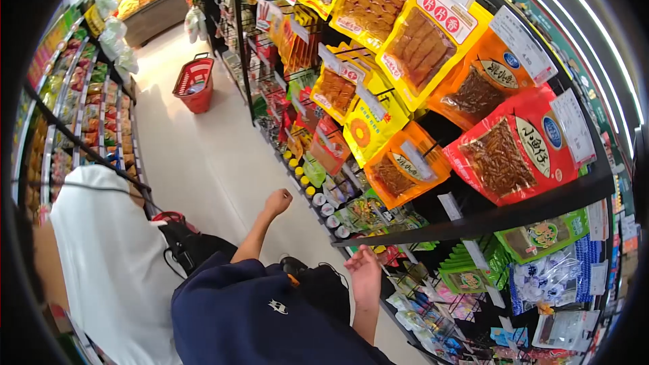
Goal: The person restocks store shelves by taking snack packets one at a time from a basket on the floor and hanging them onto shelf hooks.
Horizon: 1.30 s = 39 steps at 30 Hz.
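1. The left hand (pixel 277 201) hangs over the pale aisle floor (pixel 236 159), fingers curled loosely; nothing shows in it, but the inside of the grip is hidden, so I cannot tell whether it is fully closed
2. The right hand (pixel 365 274) is raised with its fingers partly open and bent, with nothing visible in its grasp; it is just beside the near end of the black shelf rail (pixel 473 218), and contact is unclear
3. The snack packets nearest the hands are on the rack: the red fish-snack packet (pixel 503 145) and yellow dried-tofu packet (pixel 426 40) above the rail, the green snack packets (pixel 466 269) below
4. As far as shows, no packet is off the rack in either hand, so any handling of them appears not yet begun
5. A red shopping basket (pixel 194 84) stands on the floor well apart, with something pale inside
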### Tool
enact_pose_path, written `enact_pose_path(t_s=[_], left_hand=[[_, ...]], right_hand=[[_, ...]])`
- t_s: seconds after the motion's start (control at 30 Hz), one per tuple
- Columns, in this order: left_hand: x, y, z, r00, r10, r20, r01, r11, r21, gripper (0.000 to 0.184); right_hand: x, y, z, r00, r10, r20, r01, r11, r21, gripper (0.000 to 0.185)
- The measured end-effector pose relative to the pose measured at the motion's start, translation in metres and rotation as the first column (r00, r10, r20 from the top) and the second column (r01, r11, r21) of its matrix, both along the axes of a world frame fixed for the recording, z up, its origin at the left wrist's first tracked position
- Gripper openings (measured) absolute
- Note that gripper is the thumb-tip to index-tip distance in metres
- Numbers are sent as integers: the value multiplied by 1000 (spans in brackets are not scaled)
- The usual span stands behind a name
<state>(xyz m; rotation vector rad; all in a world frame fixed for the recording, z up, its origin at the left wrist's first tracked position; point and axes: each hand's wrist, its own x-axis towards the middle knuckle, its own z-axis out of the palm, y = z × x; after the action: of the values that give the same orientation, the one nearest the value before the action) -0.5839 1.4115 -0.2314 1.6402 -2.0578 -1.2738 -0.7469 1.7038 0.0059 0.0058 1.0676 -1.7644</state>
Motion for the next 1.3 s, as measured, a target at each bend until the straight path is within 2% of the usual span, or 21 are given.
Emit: enact_pose_path(t_s=[0.07, 0.17, 0.2, 0.27, 0.33, 0.4, 0.5, 0.53, 0.6, 0.7, 0.77, 0.8, 0.87, 1.0, 1.07, 1.13, 1.23, 1.3], left_hand=[[-12, -23, 13, 1000, -6, -1, 6, 997, -75, 26], [-26, -59, 20, 999, -47, -24, 47, 999, 1, 28], [-29, -70, 14, 998, -69, -15, 68, 997, -24, 29], [-32, -89, 27, 995, -91, -49, 100, 968, 229, 29], [-34, -104, 11, 969, 56, -242, 75, 862, 501, 34], [-34, -120, 0, 967, 54, -250, 126, 749, 650, 40], [-27, -153, -24, 975, -187, -117, 220, 790, 573, 39], [-19, -163, -30, 971, -236, -49, 223, 805, 550, 39], [9, -184, -42, 979, -202, -8, 173, 816, 552, 38], [61, -211, -48, 1000, 4, 24, -16, 847, 531, 37], [98, -218, -63, 968, 225, 115, -251, 825, 506, 34], [118, -219, -74, 948, 286, 139, -317, 809, 495, 34], [145, -215, -69, 905, 390, 169, -420, 757, 500, 34], [190, -200, -92, 851, 502, 155, -484, 633, 604, 30], [214, -195, -137, 860, 457, 226, -490, 619, 613, 21], [226, -196, -134, 828, 512, 229, -545, 640, 541, 21], [260, -217, -158, 770, 619, 154, -605, 633, 483, 22], [276, -243, -142, 715, 688, 124, -642, 576, 506, 22]], right_hand=[[-1, 3, -26, 998, -29, 57, 26, 998, 50, 19], [-9, -5, -46, 986, -119, 117, 97, 978, 184, 20], [-14, -13, -50, 983, -141, 115, 114, 971, 212, 20], [-28, -43, -54, 989, -117, 96, 94, 973, 212, 21], [-41, -76, -61, 998, -45, 50, 34, 977, 209, 23], [-49, -127, -63, 993, 107, -46, -94, 971, 220, 29], [-49, -210, -48, 901, 332, -278, -280, 937, 210, 32], [-42, -237, -41, 873, 329, -360, -285, 943, 170, 31], [-36, -283, -25, 737, 454, -501, -399, 890, 219, 34], [-26, -337, -10, 663, 522, -537, -517, 838, 175, 32], [-24, -361, -6, 625, 555, -548, -581, 800, 148, 32], [-25, -369, -8, 611, 577, -542, -597, 786, 162, 32], [-28, -392, -20, 646, 591, -483, -597, 786, 163, 31], [-36, -440, -58, 673, 603, -429, -537, 797, 277, 30], [-33, -473, -80, 629, 601, -493, -527, 796, 298, 29], [-15, -513, -86, 565, 602, -564, -502, 794, 344, 28], [31, -575, -80, 559, 653, -511, -583, 748, 318, 28], [73, -624, -74, 560, 686, -464, -640, 714, 284, 29]])
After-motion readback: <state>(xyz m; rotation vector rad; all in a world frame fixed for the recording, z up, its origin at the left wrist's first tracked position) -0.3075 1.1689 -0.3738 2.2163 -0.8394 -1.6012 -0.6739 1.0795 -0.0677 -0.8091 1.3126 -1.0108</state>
